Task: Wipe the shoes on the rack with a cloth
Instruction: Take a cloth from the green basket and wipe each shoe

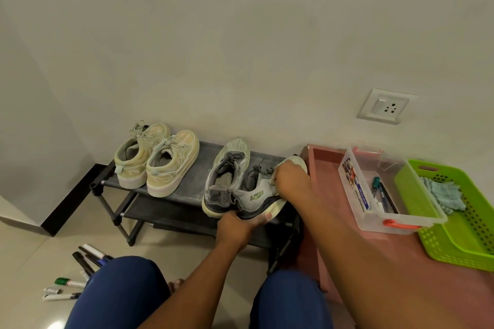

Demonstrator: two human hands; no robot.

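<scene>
Your left hand (242, 224) cups the heel and sole of the grey sneaker (258, 196), tipping it on the top shelf of the black shoe rack (192, 168) so that your right hand (290, 179), fingers curled round a pale cloth (274, 181), can likely rub its upper. Its mate (227, 173) and the beige pair (157, 157) wait on that shelf. The rack stands on pale floor tiles against a plain wall; markers (80, 267) lie loose at your knee.

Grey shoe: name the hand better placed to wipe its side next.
Right hand: it lies on the grey shoe with a pale cloth apparently under it; left hand grips the sole.
</scene>
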